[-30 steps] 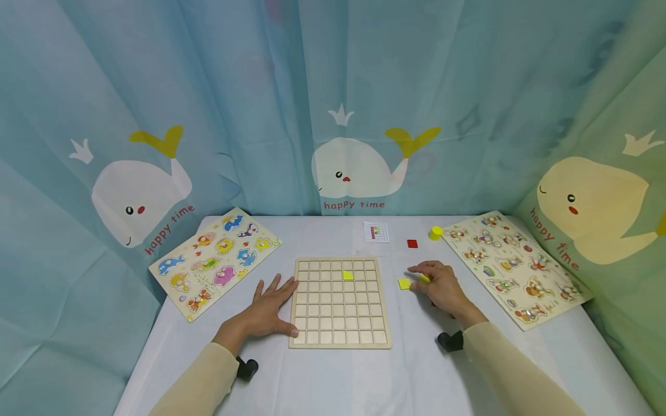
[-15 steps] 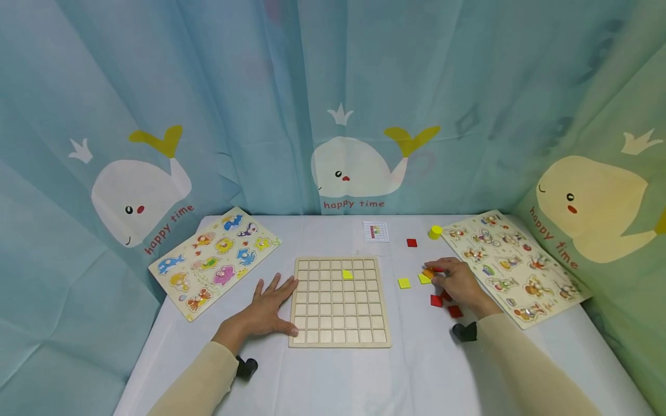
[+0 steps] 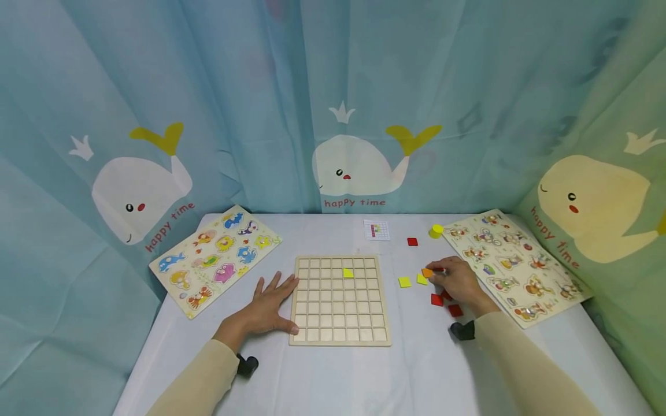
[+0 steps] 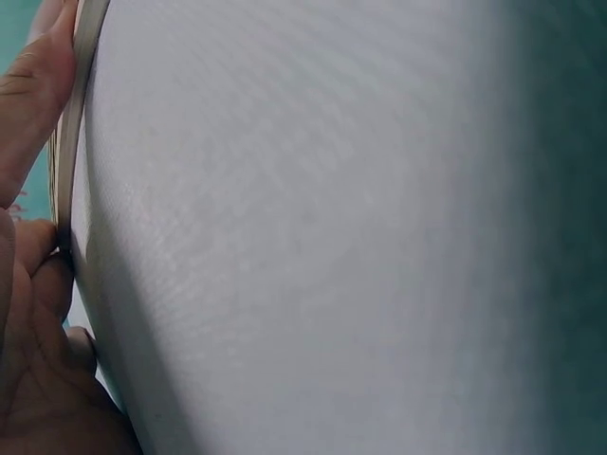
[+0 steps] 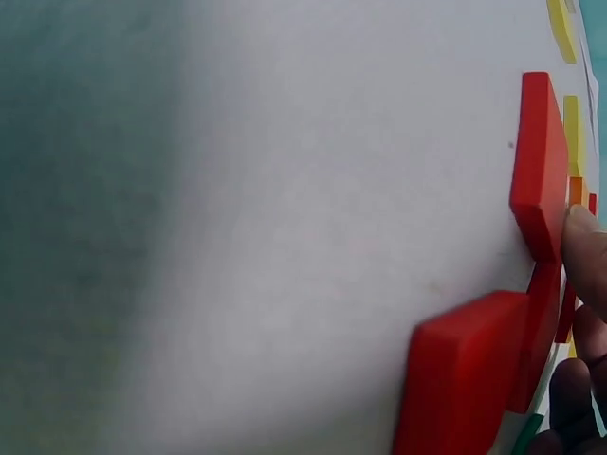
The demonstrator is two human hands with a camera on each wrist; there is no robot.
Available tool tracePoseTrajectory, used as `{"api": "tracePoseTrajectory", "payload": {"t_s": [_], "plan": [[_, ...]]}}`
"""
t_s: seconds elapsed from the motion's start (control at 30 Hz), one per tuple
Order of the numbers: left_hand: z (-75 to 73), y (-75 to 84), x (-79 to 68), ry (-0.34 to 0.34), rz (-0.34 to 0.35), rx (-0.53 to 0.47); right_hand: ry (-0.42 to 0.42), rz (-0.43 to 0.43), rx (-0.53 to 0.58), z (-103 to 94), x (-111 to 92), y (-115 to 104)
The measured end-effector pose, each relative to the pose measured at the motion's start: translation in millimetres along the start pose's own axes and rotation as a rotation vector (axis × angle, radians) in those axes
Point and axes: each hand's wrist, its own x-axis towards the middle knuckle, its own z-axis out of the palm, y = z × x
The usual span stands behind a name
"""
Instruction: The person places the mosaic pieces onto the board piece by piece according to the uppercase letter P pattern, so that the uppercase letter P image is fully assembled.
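My left hand (image 3: 267, 310) lies with fingers spread at the left edge of a wooden grid board (image 3: 338, 305), thumb at the lower rim. In the left wrist view, the fingers (image 4: 38, 85) meet the board's side. One yellow tile (image 3: 348, 273) sits in a cell of the upper rows. Right of the board, my right hand (image 3: 458, 283) pinches a small square orange tile (image 3: 427, 273) between thumb and index finger. Beside it lie two yellow tiles (image 3: 404, 282) and several red tiles (image 3: 437, 300). In the right wrist view, thick red tiles (image 5: 539, 166) lie near the thumb.
A peg puzzle with sea animals (image 3: 224, 254) lies at the left, another peg puzzle (image 3: 512, 263) at the right. Toward the back are a printed grid card (image 3: 377, 230), a single red tile (image 3: 412, 242) and a yellow cylinder (image 3: 436, 231). Curtains (image 3: 281, 115) surround the table.
My right hand has moved right and back from the yellow tiles to the orange tile. The nearer yellow tile has shifted and turned slightly. My left hand has stayed at the board.
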Motion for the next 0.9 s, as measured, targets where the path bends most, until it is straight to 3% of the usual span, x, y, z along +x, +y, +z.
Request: {"api": "tracePoseTrajectory", "payload": {"t_s": [0.43, 0.67, 0.9], "plan": [[4.0, -1.9, -0.5, 0.007, 0.000, 0.000, 0.042, 0.005, 0.049, 3.9, -7, -9], [4.6, -2.8, 0.4, 0.019, -0.002, -0.004, 0.104, -0.022, 0.149, 5.7, -7, -32], [4.0, -2.6, 0.6, 0.026, -0.004, -0.004, 0.197, 0.002, 0.309, 21.4, -7, -65]]}}
